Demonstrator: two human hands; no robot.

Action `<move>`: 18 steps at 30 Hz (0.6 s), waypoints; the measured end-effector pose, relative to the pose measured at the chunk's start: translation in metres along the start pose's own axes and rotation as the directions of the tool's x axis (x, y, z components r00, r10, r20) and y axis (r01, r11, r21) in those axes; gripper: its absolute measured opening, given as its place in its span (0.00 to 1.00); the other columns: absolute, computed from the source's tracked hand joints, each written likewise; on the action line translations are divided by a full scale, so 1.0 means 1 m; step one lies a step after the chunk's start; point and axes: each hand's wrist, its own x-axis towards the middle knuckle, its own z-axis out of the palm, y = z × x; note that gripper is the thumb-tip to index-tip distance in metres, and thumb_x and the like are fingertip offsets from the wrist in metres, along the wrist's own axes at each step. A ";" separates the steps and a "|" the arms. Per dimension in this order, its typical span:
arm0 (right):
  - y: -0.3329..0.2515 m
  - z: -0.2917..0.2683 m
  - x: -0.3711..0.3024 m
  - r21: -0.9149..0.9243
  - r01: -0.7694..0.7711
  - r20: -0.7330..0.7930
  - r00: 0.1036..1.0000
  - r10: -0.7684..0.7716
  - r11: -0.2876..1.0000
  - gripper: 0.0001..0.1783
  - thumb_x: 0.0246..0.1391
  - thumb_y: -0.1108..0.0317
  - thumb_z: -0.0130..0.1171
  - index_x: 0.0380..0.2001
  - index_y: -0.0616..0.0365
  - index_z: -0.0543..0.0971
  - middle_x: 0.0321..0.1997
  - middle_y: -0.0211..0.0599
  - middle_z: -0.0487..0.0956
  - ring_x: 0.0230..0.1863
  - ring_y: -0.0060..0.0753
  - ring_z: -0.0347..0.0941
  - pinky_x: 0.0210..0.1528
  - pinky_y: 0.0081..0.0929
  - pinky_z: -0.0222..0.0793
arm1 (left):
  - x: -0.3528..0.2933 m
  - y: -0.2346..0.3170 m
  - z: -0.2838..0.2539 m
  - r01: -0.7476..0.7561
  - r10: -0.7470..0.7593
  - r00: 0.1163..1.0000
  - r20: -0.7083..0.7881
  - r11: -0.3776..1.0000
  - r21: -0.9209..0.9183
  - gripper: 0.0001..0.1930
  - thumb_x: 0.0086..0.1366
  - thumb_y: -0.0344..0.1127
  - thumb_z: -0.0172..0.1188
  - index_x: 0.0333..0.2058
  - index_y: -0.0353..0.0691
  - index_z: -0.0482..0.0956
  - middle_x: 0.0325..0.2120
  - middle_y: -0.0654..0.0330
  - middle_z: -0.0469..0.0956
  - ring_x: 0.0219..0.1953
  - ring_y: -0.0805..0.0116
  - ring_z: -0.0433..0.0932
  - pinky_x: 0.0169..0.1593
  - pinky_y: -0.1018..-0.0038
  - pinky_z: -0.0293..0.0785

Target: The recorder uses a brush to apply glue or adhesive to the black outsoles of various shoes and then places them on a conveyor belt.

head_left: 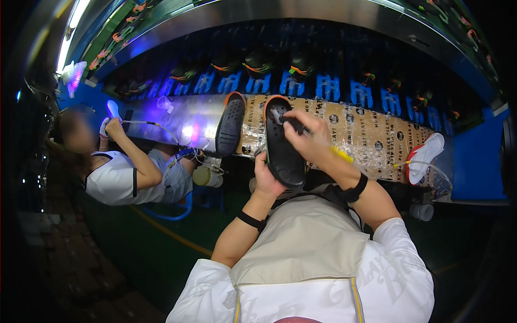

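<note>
My left hand (267,176) grips a black shoe sole (283,153) with an orange rim at its far end, holding it by the left edge near the heel. Over the sole's forefoot, my right hand (309,132) is closed on a small dark brush-like tool (292,123), its exact kind partly hidden by my fingers. A wet-looking patch shows on the sole beside the tool. Just left, a second black sole (230,126) with an orange rim lies on the bench. Beside my right forearm is a yellow piece (342,154), blurred.
Printed cardboard under clear film covers the bench (371,145). On the right lie a white-and-red sole (425,159) and a thin hose. A co-worker (124,172) sits at left, holding a sole. Beyond the bench, dark shoes stand on a rack with blue holders (328,89).
</note>
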 end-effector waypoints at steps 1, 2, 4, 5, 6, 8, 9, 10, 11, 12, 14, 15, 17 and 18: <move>-0.001 -0.001 -0.006 -0.072 0.170 0.063 0.984 -0.165 0.983 0.12 0.56 0.67 0.66 0.41 0.62 0.83 0.33 0.44 0.84 0.34 0.38 0.83 0.39 0.32 0.77 | 0.003 0.002 -0.002 -0.001 0.001 1.000 -0.002 1.000 0.002 0.36 0.71 0.58 0.36 0.65 0.37 0.71 0.60 0.46 0.76 0.61 0.49 0.77 0.66 0.48 0.72; -0.002 -0.003 -0.013 -0.132 0.337 0.137 0.937 -0.320 0.932 0.12 0.55 0.68 0.67 0.41 0.61 0.83 0.34 0.47 0.84 0.35 0.46 0.84 0.39 0.35 0.78 | 0.006 0.004 -0.006 -0.018 0.020 1.000 0.023 0.996 -0.085 0.35 0.71 0.58 0.36 0.64 0.37 0.72 0.60 0.46 0.76 0.60 0.47 0.77 0.65 0.50 0.72; -0.023 -0.014 -0.026 -0.144 0.275 0.398 0.896 -0.198 0.951 0.11 0.52 0.69 0.67 0.38 0.61 0.83 0.34 0.49 0.84 0.36 0.53 0.83 0.41 0.40 0.80 | 0.008 0.008 0.000 -0.104 0.124 0.985 0.120 0.982 -0.159 0.33 0.73 0.54 0.36 0.59 0.35 0.76 0.59 0.47 0.77 0.60 0.47 0.78 0.67 0.54 0.72; -0.031 -0.019 -0.030 -0.195 0.280 0.510 0.848 -0.146 0.940 0.11 0.51 0.70 0.67 0.38 0.61 0.84 0.34 0.49 0.85 0.36 0.52 0.84 0.41 0.40 0.80 | 0.008 0.011 0.003 -0.106 0.107 0.986 0.127 0.994 -0.020 0.35 0.73 0.58 0.33 0.62 0.36 0.73 0.60 0.47 0.77 0.60 0.49 0.77 0.67 0.53 0.72; -0.039 -0.026 -0.032 -0.246 0.291 0.609 0.788 -0.086 0.925 0.11 0.51 0.70 0.67 0.39 0.60 0.85 0.35 0.49 0.85 0.36 0.52 0.84 0.42 0.39 0.81 | 0.008 0.013 0.006 -0.104 0.088 0.987 0.134 0.987 0.120 0.38 0.74 0.61 0.30 0.65 0.36 0.71 0.61 0.47 0.76 0.60 0.50 0.77 0.66 0.52 0.72; -0.052 -0.037 -0.025 -0.221 0.301 0.640 0.762 -0.096 0.928 0.12 0.50 0.69 0.67 0.39 0.60 0.85 0.36 0.50 0.86 0.36 0.51 0.84 0.42 0.38 0.81 | 0.004 0.014 0.016 -0.106 0.092 0.988 0.124 0.988 0.115 0.36 0.76 0.61 0.32 0.64 0.38 0.72 0.59 0.48 0.77 0.60 0.52 0.78 0.66 0.52 0.72; -0.058 -0.042 -0.019 -0.202 0.312 0.663 0.741 -0.104 0.928 0.12 0.50 0.69 0.68 0.39 0.60 0.86 0.38 0.50 0.86 0.37 0.50 0.85 0.43 0.37 0.81 | 0.004 0.015 0.019 -0.103 0.089 0.988 0.123 0.988 0.111 0.34 0.77 0.60 0.34 0.63 0.40 0.73 0.58 0.50 0.78 0.59 0.53 0.79 0.66 0.53 0.73; -0.063 -0.041 -0.012 -0.151 0.277 0.571 0.808 -0.145 0.949 0.13 0.51 0.70 0.68 0.40 0.60 0.87 0.42 0.51 0.87 0.38 0.50 0.85 0.43 0.37 0.82 | 0.003 0.013 0.019 -0.101 0.086 0.988 0.124 0.988 0.116 0.34 0.77 0.60 0.34 0.63 0.40 0.73 0.58 0.50 0.78 0.59 0.53 0.79 0.66 0.53 0.73; -0.061 -0.036 -0.007 -0.124 0.292 0.422 0.881 -0.216 0.948 0.13 0.51 0.71 0.68 0.41 0.60 0.86 0.42 0.50 0.87 0.39 0.51 0.85 0.43 0.37 0.81 | 0.003 0.010 0.017 -0.099 0.105 0.980 0.171 0.994 -0.043 0.36 0.77 0.63 0.32 0.64 0.41 0.72 0.59 0.49 0.78 0.60 0.52 0.78 0.66 0.53 0.73; -0.057 -0.031 -0.003 -0.101 0.312 0.256 0.926 -0.278 0.945 0.13 0.51 0.72 0.68 0.42 0.61 0.86 0.42 0.50 0.86 0.39 0.51 0.85 0.44 0.37 0.81 | 0.002 0.009 0.016 -0.086 0.129 0.968 0.214 0.976 -0.200 0.38 0.77 0.65 0.31 0.66 0.41 0.71 0.60 0.49 0.77 0.60 0.50 0.78 0.66 0.53 0.74; -0.046 -0.021 0.012 -0.141 0.361 0.087 0.932 -0.352 0.922 0.14 0.52 0.74 0.68 0.43 0.60 0.86 0.41 0.49 0.86 0.38 0.51 0.84 0.43 0.37 0.80 | -0.005 0.005 0.041 -0.063 0.064 0.987 0.146 0.998 -0.015 0.36 0.76 0.65 0.31 0.69 0.49 0.69 0.62 0.52 0.76 0.62 0.51 0.77 0.64 0.52 0.75; -0.041 -0.016 0.016 -0.184 0.409 -0.067 0.902 -0.427 0.894 0.15 0.52 0.75 0.68 0.45 0.60 0.85 0.40 0.48 0.86 0.38 0.50 0.83 0.42 0.38 0.79 | -0.010 0.003 0.046 -0.038 0.040 0.984 0.175 0.999 -0.012 0.36 0.76 0.66 0.32 0.69 0.50 0.68 0.62 0.53 0.75 0.62 0.50 0.77 0.63 0.49 0.76; -0.034 -0.007 0.015 -0.207 0.473 -0.002 0.875 -0.483 0.857 0.14 0.53 0.74 0.68 0.45 0.60 0.85 0.38 0.45 0.84 0.37 0.48 0.82 0.40 0.36 0.78 | -0.010 0.001 0.047 -0.012 0.012 0.979 0.203 1.000 -0.002 0.36 0.75 0.67 0.33 0.69 0.51 0.68 0.63 0.53 0.75 0.62 0.49 0.77 0.62 0.47 0.76; -0.031 -0.002 0.015 -0.223 0.535 0.070 0.843 -0.534 0.815 0.14 0.53 0.73 0.68 0.44 0.61 0.85 0.36 0.43 0.83 0.37 0.47 0.81 0.38 0.34 0.78 | -0.009 0.003 0.045 -0.019 0.028 0.997 0.070 0.993 -0.115 0.37 0.74 0.68 0.33 0.69 0.51 0.68 0.62 0.53 0.76 0.61 0.48 0.78 0.60 0.45 0.77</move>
